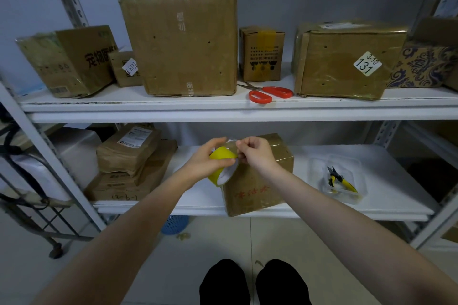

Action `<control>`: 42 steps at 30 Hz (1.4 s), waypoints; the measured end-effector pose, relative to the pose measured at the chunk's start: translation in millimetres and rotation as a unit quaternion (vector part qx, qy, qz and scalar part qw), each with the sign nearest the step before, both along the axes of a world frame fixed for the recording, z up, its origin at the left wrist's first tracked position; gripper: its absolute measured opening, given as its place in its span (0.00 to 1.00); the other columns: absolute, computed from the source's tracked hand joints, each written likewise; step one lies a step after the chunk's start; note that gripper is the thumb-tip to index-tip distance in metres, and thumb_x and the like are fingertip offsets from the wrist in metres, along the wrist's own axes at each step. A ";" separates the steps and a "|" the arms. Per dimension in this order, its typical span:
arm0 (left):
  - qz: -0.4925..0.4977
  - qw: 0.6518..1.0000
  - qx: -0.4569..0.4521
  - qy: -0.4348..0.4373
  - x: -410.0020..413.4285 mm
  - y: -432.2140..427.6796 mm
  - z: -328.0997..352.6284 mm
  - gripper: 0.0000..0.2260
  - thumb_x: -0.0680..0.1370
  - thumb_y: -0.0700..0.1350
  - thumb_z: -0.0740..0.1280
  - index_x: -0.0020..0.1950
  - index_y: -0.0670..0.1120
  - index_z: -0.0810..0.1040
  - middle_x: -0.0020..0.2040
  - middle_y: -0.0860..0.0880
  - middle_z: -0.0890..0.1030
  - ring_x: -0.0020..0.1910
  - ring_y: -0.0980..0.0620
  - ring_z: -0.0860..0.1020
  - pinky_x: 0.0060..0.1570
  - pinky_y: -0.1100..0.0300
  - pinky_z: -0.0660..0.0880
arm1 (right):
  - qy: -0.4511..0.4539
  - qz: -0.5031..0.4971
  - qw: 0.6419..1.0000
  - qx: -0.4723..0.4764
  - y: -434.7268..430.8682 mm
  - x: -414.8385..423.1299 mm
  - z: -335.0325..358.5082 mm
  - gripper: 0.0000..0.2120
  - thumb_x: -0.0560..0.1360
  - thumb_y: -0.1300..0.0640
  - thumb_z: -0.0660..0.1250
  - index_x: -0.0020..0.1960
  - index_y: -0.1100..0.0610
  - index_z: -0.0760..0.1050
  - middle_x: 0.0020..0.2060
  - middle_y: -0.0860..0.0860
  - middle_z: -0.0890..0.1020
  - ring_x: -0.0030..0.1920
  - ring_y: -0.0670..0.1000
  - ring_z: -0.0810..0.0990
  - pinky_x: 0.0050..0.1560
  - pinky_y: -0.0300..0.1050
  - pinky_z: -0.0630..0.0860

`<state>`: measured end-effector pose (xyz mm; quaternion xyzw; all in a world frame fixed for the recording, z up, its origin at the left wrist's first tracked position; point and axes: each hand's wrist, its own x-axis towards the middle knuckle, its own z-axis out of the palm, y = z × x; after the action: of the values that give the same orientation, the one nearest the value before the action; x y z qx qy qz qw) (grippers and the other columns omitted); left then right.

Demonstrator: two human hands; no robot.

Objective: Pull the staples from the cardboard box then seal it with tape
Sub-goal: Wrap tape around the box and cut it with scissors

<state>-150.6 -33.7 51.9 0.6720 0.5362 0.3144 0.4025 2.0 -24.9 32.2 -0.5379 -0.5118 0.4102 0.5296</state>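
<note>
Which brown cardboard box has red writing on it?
The brown cardboard box in the middle of the lower white shelf, left of the clear plastic tray; no other box shows red writing.

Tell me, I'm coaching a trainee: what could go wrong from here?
The clear tape end pinched by the right hand may fold onto itself or restick to the yellow tape roll in the left hand. The brown cardboard box with red writing sits at the white lower shelf's edge; pressing tape down might tip it.
</note>
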 end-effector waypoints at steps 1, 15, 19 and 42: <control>0.017 1.000 -0.019 -0.013 -2.3 0.9 0.6 0.29 0.71 0.46 0.74 0.70 0.49 0.67 0.58 0.47 0.78 0.56 0.50 0.77 0.56 0.59 0.72 | -0.014 -0.005 1.000 0.004 0.4 1.9 2.1 0.15 0.78 0.63 0.65 0.33 0.57 0.71 0.27 0.52 0.74 0.23 0.41 0.72 0.31 0.38 0.71; 0.065 0.952 0.096 0.284 -29.3 18.7 10.4 0.05 0.71 0.52 0.71 0.40 0.54 0.77 0.47 0.52 0.79 0.42 0.50 0.78 0.43 0.56 0.75 | -0.182 -0.123 0.973 -0.070 4.1 33.4 -10.8 0.10 0.77 0.54 0.67 0.38 0.55 0.76 0.32 0.48 0.76 0.36 0.47 0.76 0.41 0.39 0.69; 0.040 0.939 0.093 0.329 -24.5 26.1 17.5 0.03 0.73 0.51 0.69 0.43 0.55 0.77 0.45 0.54 0.73 0.41 0.51 0.74 0.42 0.59 0.70 | -0.224 -0.133 0.964 -0.054 7.8 37.2 -13.0 0.08 0.77 0.54 0.67 0.42 0.56 0.77 0.33 0.48 0.77 0.34 0.42 0.72 0.32 0.34 0.62; -0.160 0.695 0.251 0.654 5.6 36.6 17.5 0.26 0.79 0.36 0.58 0.71 0.62 0.66 0.67 0.46 0.62 0.43 0.46 0.76 0.40 0.56 0.61 | -0.322 -0.128 0.937 -0.053 29.0 30.5 -30.4 0.11 0.73 0.48 0.71 0.39 0.55 0.82 0.31 0.48 0.80 0.35 0.49 0.80 0.33 0.37 0.70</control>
<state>-145.0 2.8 69.4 0.8597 0.4498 -0.1510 -0.1891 32.5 4.1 1.7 -0.7291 -0.5596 0.1702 0.3554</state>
